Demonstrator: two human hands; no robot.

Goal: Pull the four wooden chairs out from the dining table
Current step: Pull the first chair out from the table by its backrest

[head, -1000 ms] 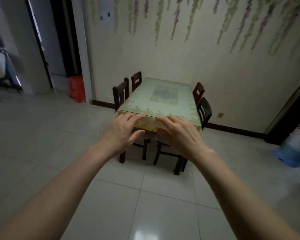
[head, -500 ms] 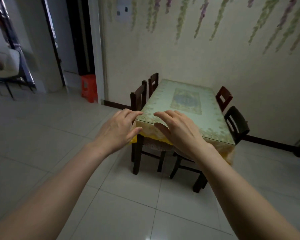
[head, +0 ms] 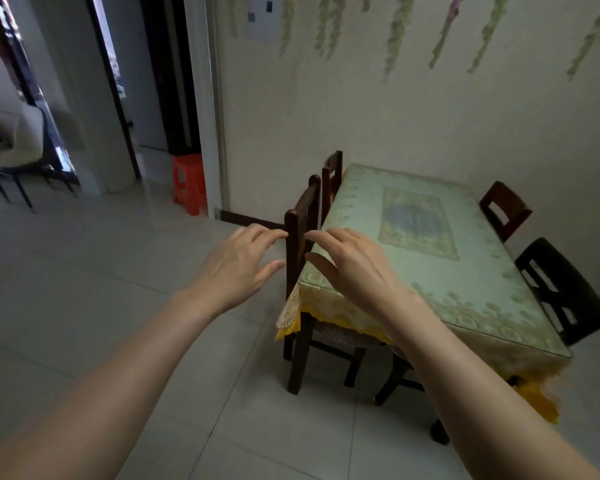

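Observation:
The dining table [head: 471, 271] has a pale green patterned top and a yellow lace cloth, and stands against the wall. Two dark wooden chairs are tucked in on its left side: a near chair [head: 300, 244] and a far chair [head: 331, 174]. On the right side are a reddish chair [head: 504, 211] and a black chair [head: 561, 292]. My left hand [head: 238, 268] is open, its fingertips at the near chair's backrest post. My right hand [head: 352, 265] is open too, just right of that backrest, over the table's corner. Neither hand grips anything.
A red plastic stool [head: 189, 183] stands by the white door frame [head: 205, 105] to the left. A doorway opens to another room with a white chair [head: 18, 143]. Pale floor tiles [head: 84, 289] spread left and in front of the table.
The table and chairs have come much closer and larger in view. Both hands have moved from in front of the table end to either side of the near left chair's backrest.

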